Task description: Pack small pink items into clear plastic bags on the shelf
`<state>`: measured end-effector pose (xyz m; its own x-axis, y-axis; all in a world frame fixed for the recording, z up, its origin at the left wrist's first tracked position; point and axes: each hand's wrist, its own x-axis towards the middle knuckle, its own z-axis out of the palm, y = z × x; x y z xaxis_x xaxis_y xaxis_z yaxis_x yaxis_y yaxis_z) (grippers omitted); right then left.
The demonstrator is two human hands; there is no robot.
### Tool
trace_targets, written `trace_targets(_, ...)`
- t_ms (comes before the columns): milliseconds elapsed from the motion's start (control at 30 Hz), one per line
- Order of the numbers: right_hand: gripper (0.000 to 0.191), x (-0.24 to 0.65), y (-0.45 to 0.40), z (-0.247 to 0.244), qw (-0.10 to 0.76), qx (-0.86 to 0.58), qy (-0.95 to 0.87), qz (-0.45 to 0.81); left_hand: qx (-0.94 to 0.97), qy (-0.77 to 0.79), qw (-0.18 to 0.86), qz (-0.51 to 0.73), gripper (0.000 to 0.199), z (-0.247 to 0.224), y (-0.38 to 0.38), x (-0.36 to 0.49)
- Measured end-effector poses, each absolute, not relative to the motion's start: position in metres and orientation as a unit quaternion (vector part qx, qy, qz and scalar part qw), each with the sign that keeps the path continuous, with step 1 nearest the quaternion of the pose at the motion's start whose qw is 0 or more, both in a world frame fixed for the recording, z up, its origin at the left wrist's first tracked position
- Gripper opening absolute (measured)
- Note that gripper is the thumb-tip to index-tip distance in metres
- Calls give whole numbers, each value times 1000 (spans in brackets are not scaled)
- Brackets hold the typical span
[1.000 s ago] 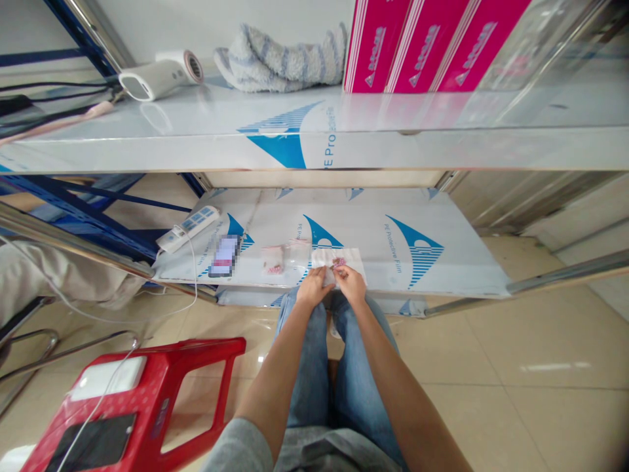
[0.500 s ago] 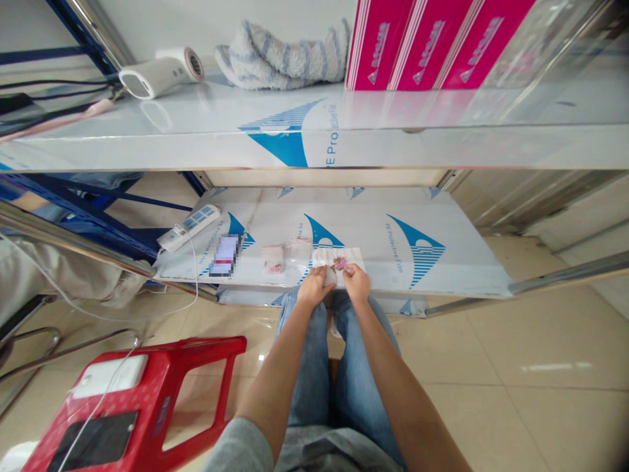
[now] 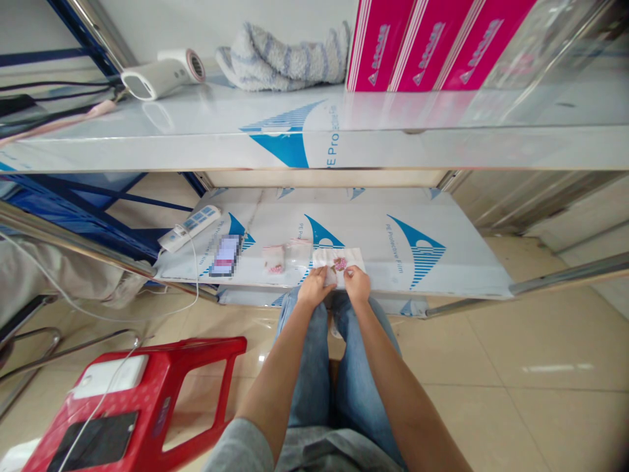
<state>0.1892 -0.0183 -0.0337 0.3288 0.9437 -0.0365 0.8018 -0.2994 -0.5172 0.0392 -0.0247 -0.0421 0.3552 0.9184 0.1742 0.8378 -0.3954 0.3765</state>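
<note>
A white sheet (image 3: 352,254) lies near the front edge of the lower shelf, with small pink pieces (image 3: 340,264) on it. My left hand (image 3: 314,287) rests at the sheet's lower left corner, its thumb and forefinger apart. At the right of the pink pieces is my right hand (image 3: 356,283), fingers pinched together; what they hold is too small to make out. To the left lie a clear bag with pink bits (image 3: 274,260) and another clear bag (image 3: 299,250).
A phone (image 3: 225,255) and a white power strip (image 3: 190,228) lie on the shelf's left. Overhead, the upper shelf (image 3: 196,149) holds a hair dryer (image 3: 162,73), a striped towel (image 3: 289,59) and pink boxes (image 3: 422,46). A red stool (image 3: 170,367) stands lower left.
The pink pieces look more spread out between my hands, and my right fingertips are slightly lower. My left hand has barely moved.
</note>
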Motion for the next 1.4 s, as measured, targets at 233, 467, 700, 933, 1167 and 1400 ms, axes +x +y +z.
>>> trace_targets(233,25,186,-24,-31,250,-753,-578,188,815,541,124,169,55,-38,-25,40)
trace_targets(467,26,184,-24,-32,275,-717,-604,212,814,540,128,169,56,-36,-26,39)
trace_targets(700,30,192,-13,-29,250,-758,-582,158,816,536,127,172,55,-37,-26,39)
trace_targets(933,27,185,-13,-28,217,-774,-583,123,815,538,132,168,56,-35,-26,39)
trace_targets(1167,25,182,-19,-30,196,-787,-572,121,814,540,133,169,55,-37,-25,40)
trace_targets(1400,24,182,-20,-30,191,-786,-576,117,815,538,128,173,57,-37,-25,39)
